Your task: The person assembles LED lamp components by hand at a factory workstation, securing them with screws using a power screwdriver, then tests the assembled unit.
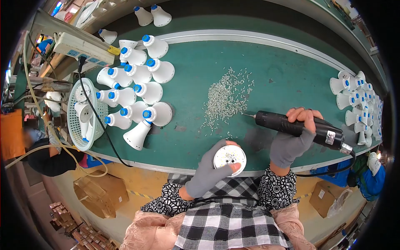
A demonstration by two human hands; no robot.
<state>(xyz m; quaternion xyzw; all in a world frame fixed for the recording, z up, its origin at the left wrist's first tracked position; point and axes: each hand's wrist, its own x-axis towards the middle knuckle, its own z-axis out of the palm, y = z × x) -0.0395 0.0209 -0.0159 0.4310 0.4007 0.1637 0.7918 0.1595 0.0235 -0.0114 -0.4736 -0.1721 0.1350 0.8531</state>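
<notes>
My left hand (208, 173), in a grey fingerless glove, grips a white lamp housing (230, 160) near the table's front edge. Its round face with a circuit board is turned up, and my thumb lies on the rim. In my right hand (291, 139), gloved the same way, is a black electric screwdriver (279, 121), held level with its bit pointing left. The bit's tip is by the right side of a loose pile of small screws (225, 98) on the green table (287, 79). Fingers of both hands are wrapped round what they hold.
Several white lamp housings with blue ends (150, 92) stand and lie at left; more crowd the far right (354, 100). A pale green basket (85, 143) holds others. A power strip (81, 49) hangs at upper left, its black cord (100, 116) crossing the table. Cardboard boxes (102, 193) sit below.
</notes>
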